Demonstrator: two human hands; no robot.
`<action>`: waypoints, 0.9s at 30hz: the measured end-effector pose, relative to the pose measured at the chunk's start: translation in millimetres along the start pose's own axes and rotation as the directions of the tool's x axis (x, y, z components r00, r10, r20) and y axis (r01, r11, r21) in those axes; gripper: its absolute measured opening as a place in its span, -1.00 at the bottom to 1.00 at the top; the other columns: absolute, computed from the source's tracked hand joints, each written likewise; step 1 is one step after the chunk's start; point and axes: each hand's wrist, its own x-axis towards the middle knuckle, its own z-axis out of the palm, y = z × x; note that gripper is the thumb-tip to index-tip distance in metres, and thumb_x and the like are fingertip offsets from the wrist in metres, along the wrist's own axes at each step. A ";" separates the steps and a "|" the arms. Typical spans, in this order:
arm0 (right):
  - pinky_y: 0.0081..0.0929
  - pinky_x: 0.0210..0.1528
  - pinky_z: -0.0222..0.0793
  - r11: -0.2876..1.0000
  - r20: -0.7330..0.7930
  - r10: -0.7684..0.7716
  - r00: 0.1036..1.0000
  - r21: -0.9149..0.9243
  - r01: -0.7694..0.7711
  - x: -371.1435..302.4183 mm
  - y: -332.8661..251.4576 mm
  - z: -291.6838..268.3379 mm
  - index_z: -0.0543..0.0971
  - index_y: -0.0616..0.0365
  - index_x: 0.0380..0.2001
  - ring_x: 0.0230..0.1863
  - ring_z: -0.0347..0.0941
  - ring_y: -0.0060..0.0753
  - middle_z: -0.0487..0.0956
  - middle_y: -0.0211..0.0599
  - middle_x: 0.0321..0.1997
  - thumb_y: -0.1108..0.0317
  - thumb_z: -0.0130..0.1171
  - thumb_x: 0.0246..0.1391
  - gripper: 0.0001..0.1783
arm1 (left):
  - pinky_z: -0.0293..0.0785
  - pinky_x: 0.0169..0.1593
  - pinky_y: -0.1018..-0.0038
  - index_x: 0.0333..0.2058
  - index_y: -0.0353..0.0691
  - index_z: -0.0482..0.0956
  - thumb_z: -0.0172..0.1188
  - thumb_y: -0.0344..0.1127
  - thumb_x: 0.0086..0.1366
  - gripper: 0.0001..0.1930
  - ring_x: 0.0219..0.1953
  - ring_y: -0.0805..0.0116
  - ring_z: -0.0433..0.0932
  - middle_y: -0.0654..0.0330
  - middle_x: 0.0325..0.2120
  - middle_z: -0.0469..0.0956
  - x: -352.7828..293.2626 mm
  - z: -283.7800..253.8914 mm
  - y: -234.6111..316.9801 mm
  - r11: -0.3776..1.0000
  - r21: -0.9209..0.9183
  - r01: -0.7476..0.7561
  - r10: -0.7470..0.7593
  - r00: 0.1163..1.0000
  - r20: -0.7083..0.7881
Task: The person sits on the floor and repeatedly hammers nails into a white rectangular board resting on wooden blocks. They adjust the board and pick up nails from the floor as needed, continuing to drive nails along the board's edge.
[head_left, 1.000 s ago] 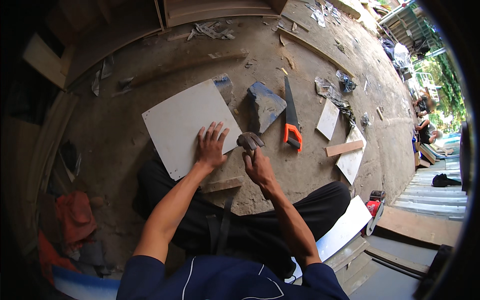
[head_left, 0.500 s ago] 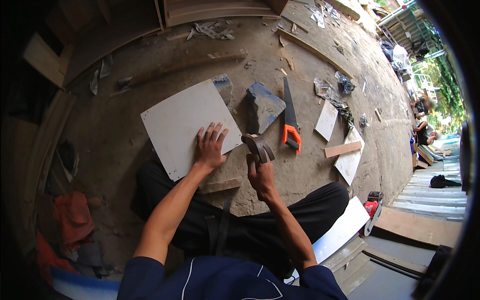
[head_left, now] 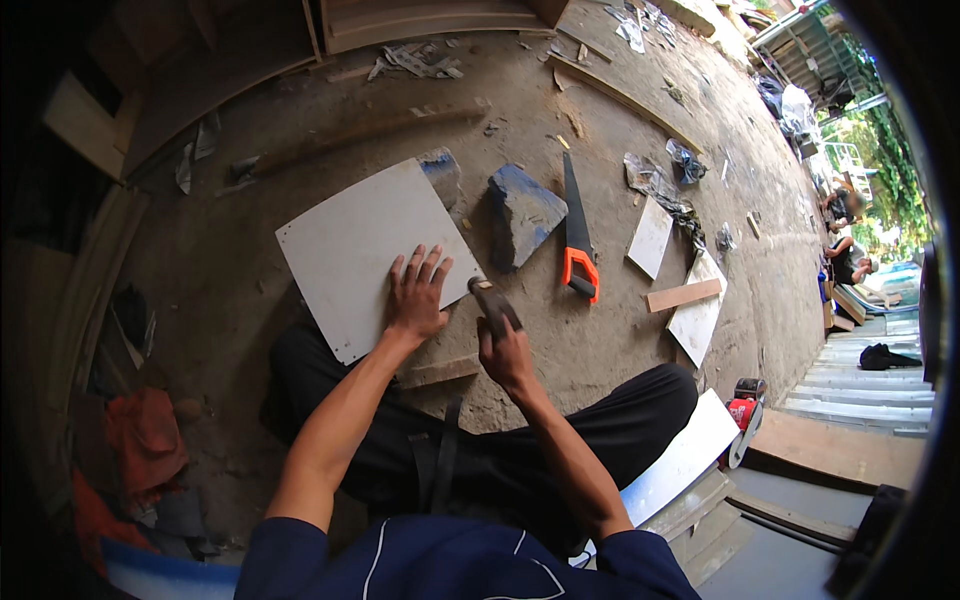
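My left hand [head_left: 414, 298] lies flat on a white board [head_left: 345, 250], fingers slightly spread, near its right edge. Small dark holes or marks dot the board's corners. Closed around what looks like a hammer [head_left: 498, 308], my right hand [head_left: 506, 358] is just off the board's right corner. The hammer's dark head points at that corner; motion blurs it, and I cannot tell whether it touches. Under the board's far edge shows a blue-stained block [head_left: 440, 177]. A second block [head_left: 526, 217] rests on the ground to the right, beside a handsaw [head_left: 577, 235] with an orange handle.
White board offcuts [head_left: 651, 238] and a wooden strip [head_left: 684, 296] lie at the right, near crumpled plastic [head_left: 650, 178]. A red power tool [head_left: 743, 415] sits by my right knee. Wooden cabinet frames [head_left: 440, 30] stand at the far side. Two people [head_left: 850, 260] sit in the right background.
My right hand has moved left and slightly down, bringing the hammer's head toward the board's right corner. The left hand keeps its place on the board.
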 end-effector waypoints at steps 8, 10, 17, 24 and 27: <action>0.07 -0.39 0.39 0.996 -0.145 -0.035 0.989 0.072 0.046 5.0 -10.5 -1.7 0.45 0.21 0.02 -0.38 0.50 0.40 0.56 0.22 -0.45 0.34 0.08 0.20 -0.66 | -0.19 0.43 0.03 0.27 -0.03 0.25 0.38 -0.19 -0.15 -0.09 0.41 0.14 0.03 0.18 0.31 0.20 -1.1 -2.5 -2.4 1.000 0.020 0.006 -0.006 0.999 0.033; 0.06 -0.40 0.38 0.975 -0.286 -0.213 0.934 0.003 0.223 3.8 -0.5 9.7 0.44 0.21 0.04 -0.38 0.50 0.42 0.57 0.22 -0.44 0.34 0.09 0.20 -0.64 | -0.19 0.43 0.03 0.27 -0.03 0.25 0.37 -0.20 -0.15 -0.09 0.41 0.14 0.03 0.18 0.31 0.20 0.0 -1.9 -0.9 1.000 0.021 0.000 -0.001 1.000 0.026; 0.04 -0.38 0.37 0.992 -0.042 0.096 0.995 0.086 -0.092 24.2 -9.9 -5.7 0.45 0.28 -0.06 -0.40 0.49 0.44 0.56 0.29 -0.36 0.32 0.09 0.21 -0.69 | -0.15 0.42 0.02 0.25 -0.04 0.26 0.35 -0.23 -0.11 -0.14 0.39 0.12 0.05 0.18 0.29 0.20 0.3 -4.3 -4.3 1.000 0.023 0.009 -0.010 1.000 0.029; 0.07 -0.35 0.37 0.948 0.148 0.316 0.937 -0.019 -0.317 16.9 0.1 2.6 0.46 0.29 -0.07 -0.37 0.49 0.43 0.55 0.28 -0.46 0.30 0.06 0.22 -0.69 | -0.13 0.42 0.02 0.24 -0.04 0.26 0.35 -0.25 -0.12 -0.15 0.39 0.10 0.05 0.17 0.28 0.21 1.7 -2.5 -3.2 1.000 0.003 0.009 -0.009 1.000 0.016; 0.04 -0.31 0.38 0.964 0.108 0.248 0.963 0.073 -0.257 23.9 -17.7 -8.0 0.46 0.27 -0.05 -0.33 0.49 0.42 0.56 0.29 -0.42 0.34 0.07 0.22 -0.70 | -0.13 0.42 0.02 0.24 -0.04 0.25 0.36 -0.24 -0.11 -0.15 0.39 0.10 0.04 0.17 0.29 0.20 -0.8 1.3 -8.5 0.999 0.033 0.024 -0.024 1.000 0.017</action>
